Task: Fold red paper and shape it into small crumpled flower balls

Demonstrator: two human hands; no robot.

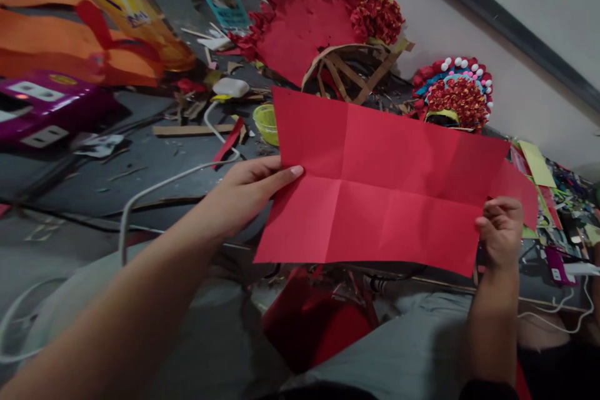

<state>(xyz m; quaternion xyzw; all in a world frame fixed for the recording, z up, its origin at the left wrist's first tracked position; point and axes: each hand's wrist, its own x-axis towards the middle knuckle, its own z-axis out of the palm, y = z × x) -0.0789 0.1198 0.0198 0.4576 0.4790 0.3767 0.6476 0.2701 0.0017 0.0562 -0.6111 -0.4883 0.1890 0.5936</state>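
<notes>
A sheet of red paper (389,187), crossed by fold creases, is spread out between my two hands above the front of the desk. My left hand (248,190) grips its left edge, thumb on top and the other fingers behind. At the right edge, the curled fingers of my right hand (502,231) pinch the paper. Behind the sheet's right end shows another piece of red paper (522,190); whether it is held too I cannot tell. A yellow-green cup (266,124) stands just past the sheet's upper left corner, partly hidden.
Red frilled paper decorations (304,25) and a beaded round one (459,90) lean by the wall. A purple power strip (51,106), a drink bottle (135,12) and orange sheets lie left. A white cable (164,187) crosses the desk (140,169). Scraps litter the right.
</notes>
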